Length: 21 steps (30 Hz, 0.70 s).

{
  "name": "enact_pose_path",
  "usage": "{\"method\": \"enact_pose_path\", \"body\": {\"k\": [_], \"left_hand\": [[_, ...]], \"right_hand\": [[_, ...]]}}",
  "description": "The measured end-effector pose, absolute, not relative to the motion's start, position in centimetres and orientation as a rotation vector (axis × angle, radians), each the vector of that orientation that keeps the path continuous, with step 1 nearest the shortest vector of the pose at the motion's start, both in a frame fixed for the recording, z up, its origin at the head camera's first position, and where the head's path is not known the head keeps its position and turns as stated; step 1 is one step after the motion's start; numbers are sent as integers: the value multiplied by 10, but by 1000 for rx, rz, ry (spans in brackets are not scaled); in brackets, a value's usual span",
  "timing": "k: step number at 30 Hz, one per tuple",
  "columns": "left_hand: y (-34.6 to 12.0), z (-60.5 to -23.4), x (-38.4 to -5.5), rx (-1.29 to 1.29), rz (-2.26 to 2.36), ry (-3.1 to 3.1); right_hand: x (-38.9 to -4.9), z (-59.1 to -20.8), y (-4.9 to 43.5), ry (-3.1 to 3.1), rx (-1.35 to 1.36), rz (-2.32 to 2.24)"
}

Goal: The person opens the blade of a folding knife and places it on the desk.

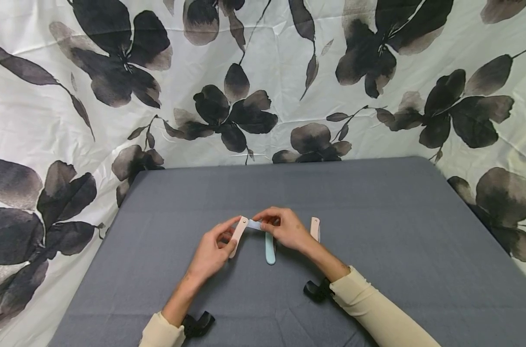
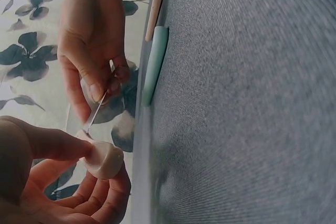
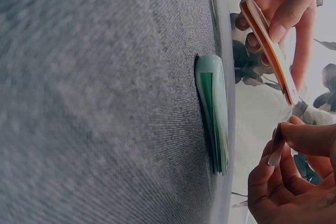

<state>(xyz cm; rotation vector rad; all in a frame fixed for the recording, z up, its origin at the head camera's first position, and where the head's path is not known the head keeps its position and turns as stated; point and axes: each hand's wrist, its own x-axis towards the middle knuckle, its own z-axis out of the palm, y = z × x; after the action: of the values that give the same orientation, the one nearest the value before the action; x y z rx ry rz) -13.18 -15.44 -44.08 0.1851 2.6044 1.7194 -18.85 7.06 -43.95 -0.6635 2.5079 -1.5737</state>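
My left hand (image 1: 212,251) holds a folding razor's pale pink handle (image 1: 239,235) between thumb and fingers, tilted above the table. A rivet shows at the handle's upper end. From there the blade (image 1: 254,224) is swung out toward the right, and my right hand (image 1: 290,228) pinches its far end. In the right wrist view, the slot along the pink handle (image 3: 269,51) faces the camera and the blade's tip (image 3: 275,153) sticks out past the right thumb. A mint green folding razor (image 1: 269,249) lies just below the right hand, its upper end hidden by that hand in the head view.
Another pale pink folding razor (image 1: 315,226) lies to the right, partly behind the right wrist. The grey cloth-covered table (image 1: 375,202) reaches back to a white curtain (image 1: 289,53) with dark flowers. Each wrist wears a black camera mount (image 1: 198,325).
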Motion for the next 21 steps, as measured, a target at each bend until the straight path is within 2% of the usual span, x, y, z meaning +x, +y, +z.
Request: {"method": "enact_pose_path", "body": {"k": [21], "left_hand": [[-160, -443, -131, 304, 1492, 2781]], "right_hand": [[-189, -441, 69, 2577, -720, -1508]]}}
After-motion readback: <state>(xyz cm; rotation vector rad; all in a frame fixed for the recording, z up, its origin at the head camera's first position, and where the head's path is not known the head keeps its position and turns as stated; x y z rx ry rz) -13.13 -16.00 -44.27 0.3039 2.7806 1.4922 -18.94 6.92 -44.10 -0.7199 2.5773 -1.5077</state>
